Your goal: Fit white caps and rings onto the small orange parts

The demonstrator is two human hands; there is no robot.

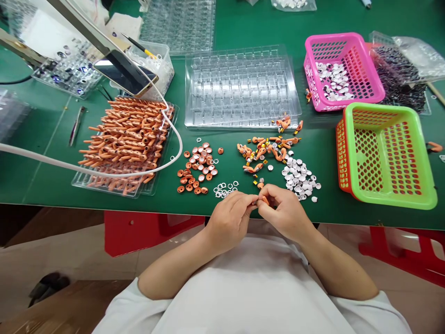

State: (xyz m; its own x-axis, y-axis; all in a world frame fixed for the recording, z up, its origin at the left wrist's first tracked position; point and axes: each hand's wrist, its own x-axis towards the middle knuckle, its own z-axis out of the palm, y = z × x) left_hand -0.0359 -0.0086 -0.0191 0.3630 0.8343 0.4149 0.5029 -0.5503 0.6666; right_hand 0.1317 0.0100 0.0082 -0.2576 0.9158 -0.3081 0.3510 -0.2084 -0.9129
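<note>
Orange piece (265,200) is mostly hidden by fingers (272,191).

The bit (265,200) you hold is orange. Your table (320,153) is green, and your shirt (243,287) is white. You have a pink basket (351,105) and a lime green basket (392,198), both with rows of holes. The little discs (299,176) are white.

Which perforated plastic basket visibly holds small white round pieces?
The bright pink rectangular plastic basket, farther from the person: small white round pieces lie inside it. The lime-green rectangular plastic basket shows its perforated floor; the orange one under it is mostly hidden.
</note>
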